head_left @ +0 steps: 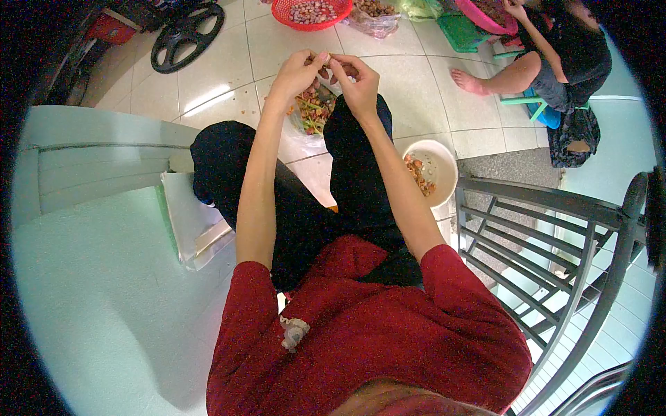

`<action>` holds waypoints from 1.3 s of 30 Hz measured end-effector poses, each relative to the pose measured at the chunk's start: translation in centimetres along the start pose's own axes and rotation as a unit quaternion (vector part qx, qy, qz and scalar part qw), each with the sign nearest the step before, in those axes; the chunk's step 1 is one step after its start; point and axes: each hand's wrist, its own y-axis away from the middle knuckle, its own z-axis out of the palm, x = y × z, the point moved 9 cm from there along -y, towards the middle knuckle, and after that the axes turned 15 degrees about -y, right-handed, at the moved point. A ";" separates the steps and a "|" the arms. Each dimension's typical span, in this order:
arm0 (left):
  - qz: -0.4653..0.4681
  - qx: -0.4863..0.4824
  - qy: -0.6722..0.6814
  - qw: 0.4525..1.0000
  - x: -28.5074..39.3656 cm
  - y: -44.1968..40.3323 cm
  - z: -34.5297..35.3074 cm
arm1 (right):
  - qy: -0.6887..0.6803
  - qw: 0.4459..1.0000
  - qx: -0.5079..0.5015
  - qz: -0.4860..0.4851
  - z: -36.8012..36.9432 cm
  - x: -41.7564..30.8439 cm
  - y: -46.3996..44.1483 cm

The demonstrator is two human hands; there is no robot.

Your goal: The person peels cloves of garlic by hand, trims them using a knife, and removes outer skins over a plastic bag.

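My left hand (300, 71) and my right hand (356, 84) meet at the fingertips in front of my knees. Both are closed on something small that I cannot make out. Reddish-brown pieces show under the fingers of my right hand. Just below the hands, a plastic bag (313, 113) with green and reddish-brown scraps lies open on the floor, partly hidden by my knee. Beyond the hands stands a red basket (310, 25) of small pale pinkish pieces. To the right of my right forearm is a white bucket (449, 168) with orange-brown pieces in it.
A clear bag (377, 19) of brown pieces lies beside the basket. Another person (555, 62) sits at the upper right near a green crate (458, 31). Dark metal railings (541, 201) stand at the right, a pale green wall (118, 277) at the left, a black wheel (187, 38) at the upper left.
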 end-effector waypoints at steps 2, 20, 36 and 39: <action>0.001 0.002 -0.001 1.000 0.0 0.0 0.1 | -0.006 1.000 -0.002 0.002 0.0 -0.1 0.0; 0.041 0.050 -0.043 0.997 0.2 -0.5 -0.2 | 0.020 1.000 -0.007 -0.003 0.0 0.7 -0.1; 0.027 0.069 -0.095 0.993 0.8 0.4 -0.8 | 0.034 0.999 -0.034 -0.021 0.4 0.4 -0.1; 0.030 0.095 -0.093 0.991 0.8 0.5 -1.1 | 0.027 0.999 -0.037 -0.023 0.5 0.5 -0.2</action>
